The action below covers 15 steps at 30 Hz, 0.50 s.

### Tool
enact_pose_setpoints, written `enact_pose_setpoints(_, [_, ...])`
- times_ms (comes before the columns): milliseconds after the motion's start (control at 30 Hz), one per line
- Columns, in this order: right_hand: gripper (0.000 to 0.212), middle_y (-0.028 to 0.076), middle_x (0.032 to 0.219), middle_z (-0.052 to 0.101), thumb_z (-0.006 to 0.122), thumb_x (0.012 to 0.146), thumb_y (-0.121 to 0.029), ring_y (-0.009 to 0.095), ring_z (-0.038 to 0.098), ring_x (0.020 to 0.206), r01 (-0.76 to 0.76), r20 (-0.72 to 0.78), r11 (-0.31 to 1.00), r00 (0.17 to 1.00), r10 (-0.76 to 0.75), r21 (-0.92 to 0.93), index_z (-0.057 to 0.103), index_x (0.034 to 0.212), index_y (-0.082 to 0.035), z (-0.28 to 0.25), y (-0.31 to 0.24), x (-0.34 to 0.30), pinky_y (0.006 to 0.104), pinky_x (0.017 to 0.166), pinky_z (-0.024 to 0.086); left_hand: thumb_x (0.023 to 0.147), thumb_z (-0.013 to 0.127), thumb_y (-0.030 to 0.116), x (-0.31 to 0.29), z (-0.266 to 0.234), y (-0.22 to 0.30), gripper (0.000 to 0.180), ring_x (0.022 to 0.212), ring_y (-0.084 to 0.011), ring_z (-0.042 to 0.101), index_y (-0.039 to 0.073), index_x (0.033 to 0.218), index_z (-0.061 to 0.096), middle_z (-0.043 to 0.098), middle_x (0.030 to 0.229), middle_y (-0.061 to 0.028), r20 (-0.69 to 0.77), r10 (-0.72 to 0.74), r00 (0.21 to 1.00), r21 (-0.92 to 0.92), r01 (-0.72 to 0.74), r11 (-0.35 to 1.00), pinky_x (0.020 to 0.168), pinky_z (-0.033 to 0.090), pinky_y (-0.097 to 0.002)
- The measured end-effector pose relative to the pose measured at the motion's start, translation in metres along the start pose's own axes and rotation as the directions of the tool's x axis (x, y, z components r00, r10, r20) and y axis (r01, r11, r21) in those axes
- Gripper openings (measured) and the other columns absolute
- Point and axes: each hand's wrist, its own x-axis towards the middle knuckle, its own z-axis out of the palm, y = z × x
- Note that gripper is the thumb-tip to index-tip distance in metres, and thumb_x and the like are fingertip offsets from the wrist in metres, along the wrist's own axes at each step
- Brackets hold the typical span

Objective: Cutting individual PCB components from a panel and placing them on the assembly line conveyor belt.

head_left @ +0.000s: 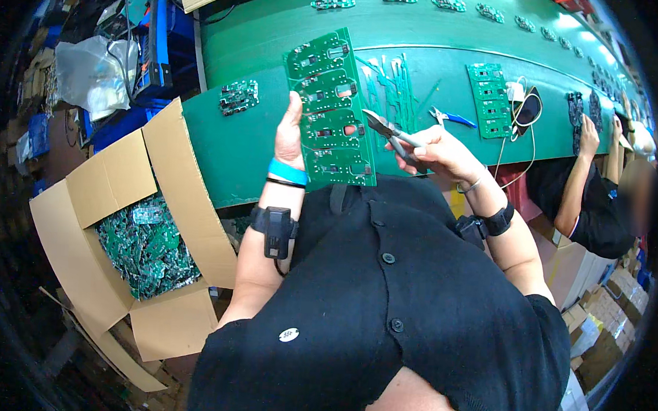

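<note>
My left hand (291, 135) grips a long green circuit board panel (326, 102) by its left edge, thumb on top and the other fingers hidden beneath. The panel is held up over the table's near edge and carries several joined boards with small parts. In my right hand (445, 153) is a pair of cutting pliers (401, 140). Its jaws point left and lie at the panel's right edge; whether they touch it I cannot tell. Cut green strips (398, 91) lie on the table just beyond the pliers.
A single circuit board (239, 97) rests left on the green table (221, 157). Right are blue-handled pliers (454, 119), another panel (488, 100) and a cable (532, 133). An open carton (186, 192) full of boards stands left. Boards line the far strip; a co-worker (590, 187) sits right.
</note>
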Motion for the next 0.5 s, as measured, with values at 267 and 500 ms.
enact_pose_setpoints(267, [0.043, 0.001, 0.089, 0.061, 0.062, 0.081, -0.025, 0.007, 0.051, 0.079, -0.047, -0.155, 0.939, 0.988, -0.006, -0.34, 0.058, 0.116, -0.001, -0.021, -0.003, -0.01, 0.0224, 0.073, 0.042, 0.094, 0.033, 0.046, -0.008, 0.016, 0.007, 0.056, 0.092, -0.0304, 0.061, 0.003, 0.13, 0.037, 0.054, 0.119, -0.0162, -0.16, 0.07, 0.985, 0.27, -0.025, 0.963, 0.075, 0.053, -0.0446])
enact_pose_setpoints(500, [0.041, 0.002, 0.091, 0.06, 0.058, 0.083, -0.02, 0.008, 0.052, 0.086, 0.051, -0.249, 0.86, 0.947, -0.204, -0.508, 0.055, 0.119, -0.002, -0.015, -0.018, 0.006, 0.022, 0.078, 0.042, 0.097, 0.036, 0.035, -0.009, 0.023, 0.008, 0.044, 0.102, -0.0244, 0.057, 0.004, 0.128, 0.04, 0.054, 0.119, -0.013, -0.234, 0.213, 0.948, 0.535, -0.057, 0.843, 0.084, 0.05, -0.0376])
